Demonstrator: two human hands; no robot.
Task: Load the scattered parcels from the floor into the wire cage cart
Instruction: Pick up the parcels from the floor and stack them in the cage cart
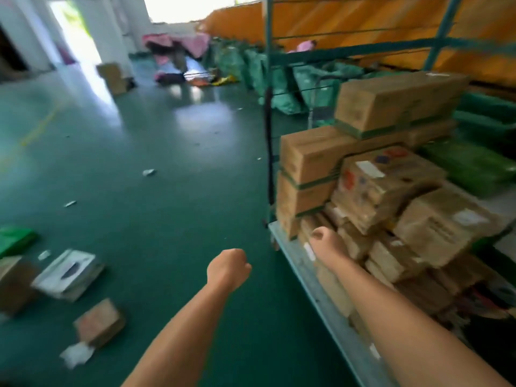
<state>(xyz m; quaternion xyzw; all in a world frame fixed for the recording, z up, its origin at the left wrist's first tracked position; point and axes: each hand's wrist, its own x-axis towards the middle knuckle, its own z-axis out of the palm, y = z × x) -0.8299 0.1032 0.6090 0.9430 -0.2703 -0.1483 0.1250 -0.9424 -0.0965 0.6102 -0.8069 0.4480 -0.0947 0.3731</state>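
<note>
The left hand (228, 265) hangs over the bare floor (167, 191) with its fingers curled into a fist, and it holds nothing. The right hand (325, 240) reaches into the cart (301, 263) on the right and touches the boxes (391, 196) stacked there; its fingers are hidden, so I cannot tell if they grip anything. The parcels not yet loaded lie on the floor to the near left. A small brown box (99, 322) is nearest, down and left from the left hand, well apart from it. A white flat parcel (68, 273) lies further left, its long side running from near left to far right. The left hand is clearly the nearer one to these, so I judge it should go down to the left for the next pick.
</note>
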